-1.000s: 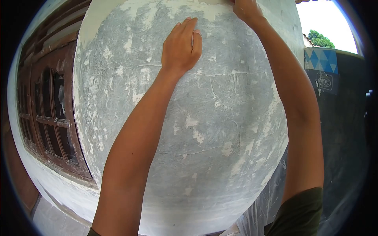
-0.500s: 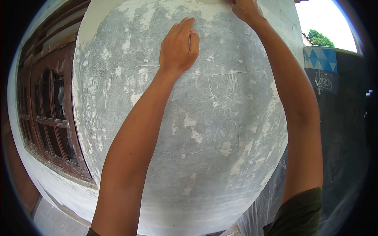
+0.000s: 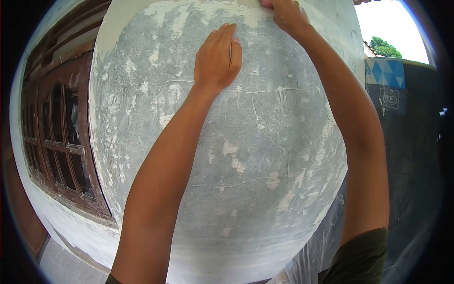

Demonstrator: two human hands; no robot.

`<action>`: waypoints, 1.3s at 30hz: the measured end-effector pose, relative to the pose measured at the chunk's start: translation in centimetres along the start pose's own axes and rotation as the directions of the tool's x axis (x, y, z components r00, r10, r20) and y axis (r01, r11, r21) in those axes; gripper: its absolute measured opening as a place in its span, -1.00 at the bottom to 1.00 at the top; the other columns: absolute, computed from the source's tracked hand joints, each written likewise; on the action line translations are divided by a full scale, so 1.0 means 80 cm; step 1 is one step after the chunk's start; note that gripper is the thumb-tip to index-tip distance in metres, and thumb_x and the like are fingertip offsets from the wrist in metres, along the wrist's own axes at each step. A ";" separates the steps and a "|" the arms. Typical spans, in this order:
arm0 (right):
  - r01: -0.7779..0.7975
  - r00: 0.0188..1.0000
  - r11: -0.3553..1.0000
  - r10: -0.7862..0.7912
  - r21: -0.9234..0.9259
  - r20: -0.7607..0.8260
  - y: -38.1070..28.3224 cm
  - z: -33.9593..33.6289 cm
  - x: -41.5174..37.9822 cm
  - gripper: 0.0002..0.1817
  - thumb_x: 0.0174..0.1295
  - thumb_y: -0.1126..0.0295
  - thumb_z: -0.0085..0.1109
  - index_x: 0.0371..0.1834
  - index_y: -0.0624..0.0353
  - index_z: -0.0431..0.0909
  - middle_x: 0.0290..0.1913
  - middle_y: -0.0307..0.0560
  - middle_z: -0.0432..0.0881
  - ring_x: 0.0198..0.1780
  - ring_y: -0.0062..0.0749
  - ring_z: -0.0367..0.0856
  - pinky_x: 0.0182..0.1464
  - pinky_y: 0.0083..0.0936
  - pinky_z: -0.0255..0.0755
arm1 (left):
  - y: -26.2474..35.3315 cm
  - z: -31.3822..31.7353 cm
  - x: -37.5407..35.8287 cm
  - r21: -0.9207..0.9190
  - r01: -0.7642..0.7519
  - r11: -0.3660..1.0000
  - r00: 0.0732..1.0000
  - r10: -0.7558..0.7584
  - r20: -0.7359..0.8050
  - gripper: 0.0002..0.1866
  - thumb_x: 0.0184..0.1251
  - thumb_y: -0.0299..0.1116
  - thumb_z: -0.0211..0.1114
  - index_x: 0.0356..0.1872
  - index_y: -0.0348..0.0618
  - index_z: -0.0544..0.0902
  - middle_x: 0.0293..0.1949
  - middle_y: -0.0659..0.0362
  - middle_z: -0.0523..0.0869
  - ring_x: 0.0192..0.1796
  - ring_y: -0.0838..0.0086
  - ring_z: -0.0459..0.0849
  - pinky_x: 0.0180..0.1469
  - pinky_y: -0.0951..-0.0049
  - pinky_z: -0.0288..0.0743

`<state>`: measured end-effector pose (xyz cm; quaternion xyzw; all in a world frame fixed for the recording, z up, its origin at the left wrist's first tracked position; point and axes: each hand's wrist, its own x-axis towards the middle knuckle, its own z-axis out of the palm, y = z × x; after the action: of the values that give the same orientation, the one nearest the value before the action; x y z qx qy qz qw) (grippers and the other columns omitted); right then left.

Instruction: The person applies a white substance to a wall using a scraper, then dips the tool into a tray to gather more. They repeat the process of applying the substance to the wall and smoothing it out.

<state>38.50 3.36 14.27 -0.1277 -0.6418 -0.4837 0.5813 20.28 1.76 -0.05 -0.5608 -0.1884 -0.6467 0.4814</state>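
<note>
A grey wall (image 3: 265,128) with patchy white filler and thin cracks fills the middle of the view. Against its upper part lies my left hand (image 3: 217,59), back toward the camera, its fingers stretched out and the thumb beside them. My right hand (image 3: 289,19) is near the top edge of the frame, to the right of my left hand and higher, close to the pale band of the wall. Its fingers are curled, and what they grip is cut off by the frame edge and cannot be made out.
A brown wooden window (image 3: 66,137) with dark panes is at the left. On the right stands a dark wall (image 3: 411,142) with a blue and white triangle panel (image 3: 385,72). Clear plastic sheeting (image 3: 314,251) hangs at the lower right. Green foliage (image 3: 384,47) shows beyond.
My right hand has moved left along the top of the wall. My left hand stays flat on the wall, shifted very slightly right in the view.
</note>
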 end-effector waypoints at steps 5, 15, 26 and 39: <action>0.053 0.967 0.974 0.005 -0.219 0.255 -0.064 -0.017 -0.043 -0.79 0.23 0.52 0.06 -0.15 0.24 0.68 -0.12 0.29 0.69 -0.09 0.23 0.69 -0.02 -0.02 0.57 | 0.001 0.000 0.000 -0.007 0.021 1.000 1.000 -0.021 0.003 -0.58 0.48 -0.30 -0.02 0.25 -0.20 0.56 0.23 -0.10 0.63 0.29 -0.04 0.57 0.40 0.13 0.37; -0.058 0.994 0.984 0.072 -0.169 0.078 -0.008 -0.011 -0.020 -0.79 0.17 0.57 0.03 -0.23 0.36 0.66 -0.17 0.35 0.68 -0.11 0.30 0.67 -0.06 0.01 0.58 | -0.001 0.000 0.000 -0.013 0.012 1.000 1.000 -0.012 0.004 -0.58 0.48 -0.30 -0.02 0.25 -0.20 0.55 0.23 -0.10 0.63 0.28 -0.05 0.57 0.41 0.13 0.36; -0.229 0.973 0.961 0.232 0.153 0.001 -0.025 -0.017 0.015 -0.41 0.54 0.00 -0.15 -0.25 0.37 0.66 -0.16 0.51 0.63 -0.05 0.32 0.66 -0.11 0.02 0.48 | -0.002 0.001 0.000 -0.009 0.003 1.000 1.000 -0.003 -0.002 -0.58 0.47 -0.30 -0.01 0.25 -0.21 0.55 0.23 -0.11 0.63 0.28 -0.03 0.57 0.43 0.15 0.34; -0.308 0.951 0.947 0.308 0.089 0.023 -0.020 -0.030 0.007 -0.40 0.54 -0.02 -0.15 -0.23 0.38 0.63 -0.18 0.54 0.61 -0.06 0.33 0.65 -0.11 0.03 0.46 | -0.002 0.001 0.001 0.008 -0.007 1.000 1.000 0.007 0.016 -0.56 0.47 -0.30 -0.04 0.26 -0.26 0.53 0.26 -0.13 0.60 0.36 0.04 0.51 0.49 0.15 0.25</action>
<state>38.71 0.47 13.64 -0.2017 -0.6378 -0.3568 0.6521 20.20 1.84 0.11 -0.5645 -0.1930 -0.6399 0.4844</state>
